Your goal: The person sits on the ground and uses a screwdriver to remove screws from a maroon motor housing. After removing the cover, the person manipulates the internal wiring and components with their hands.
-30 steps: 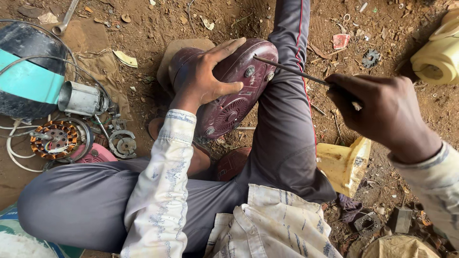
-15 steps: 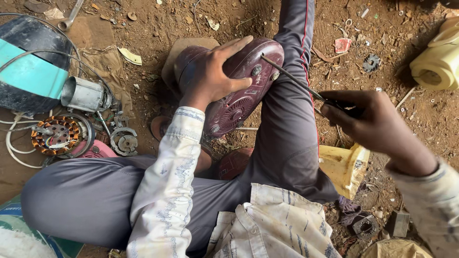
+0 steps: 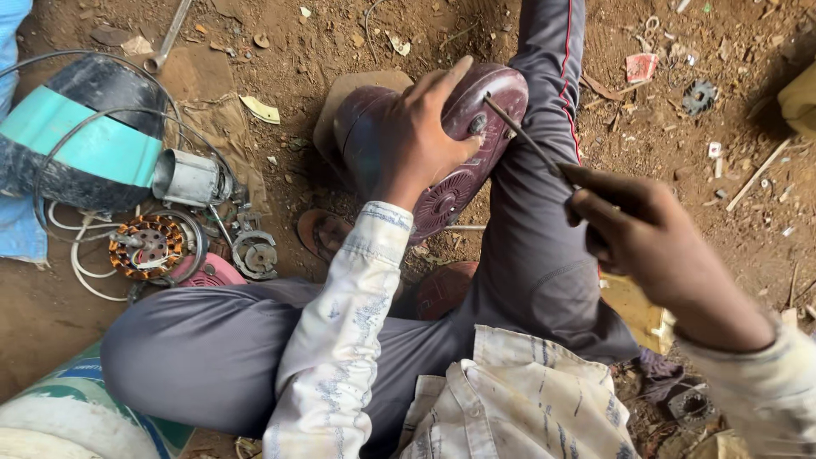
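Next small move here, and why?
Probably turn the screwdriver in place: its tip sits at a screw on the maroon motor housing, the right hand grips the handle, and the left hand steadies the housing.

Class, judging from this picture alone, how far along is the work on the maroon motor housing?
Done: a copper-wound stator and a bearing plate already lie out on the dirt. In hand: the left hand steadies the maroon motor housing while the right hand sets a screwdriver against its screw. Left: the housing is unopened.
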